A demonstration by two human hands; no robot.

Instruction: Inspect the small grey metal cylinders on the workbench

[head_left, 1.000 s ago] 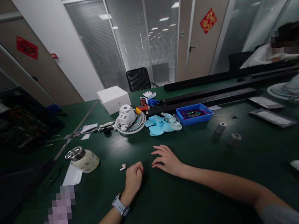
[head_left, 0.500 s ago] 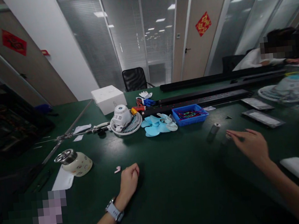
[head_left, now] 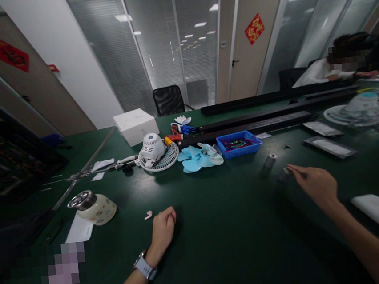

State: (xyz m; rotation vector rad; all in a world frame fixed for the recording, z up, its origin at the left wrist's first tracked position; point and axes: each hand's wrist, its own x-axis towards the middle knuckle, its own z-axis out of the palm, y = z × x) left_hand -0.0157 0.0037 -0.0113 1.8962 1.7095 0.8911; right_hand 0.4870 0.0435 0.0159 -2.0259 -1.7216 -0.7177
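My right hand reaches over the right part of the table. Its thumb and forefinger are pinched at the top edge of a small grey cylinder, which looks like a battery cell and is blurred. A similar small cylinder with a pale top stands just beyond it to the left. My left hand, a watch on its wrist, rests on the table in a loose fist, with nothing visible in it. Beside that fist lies a pink-white earbud.
Across the green table sit a white fan, blue fan blades, a blue tray of wires and long black rails. A cream flask stands left. Flat packets lie right; another person sits farther back.
The view has shifted slightly. The raised fingers of my right hand have drawn together, and more of the cylinder at its fingertips shows. My left hand has stayed put.
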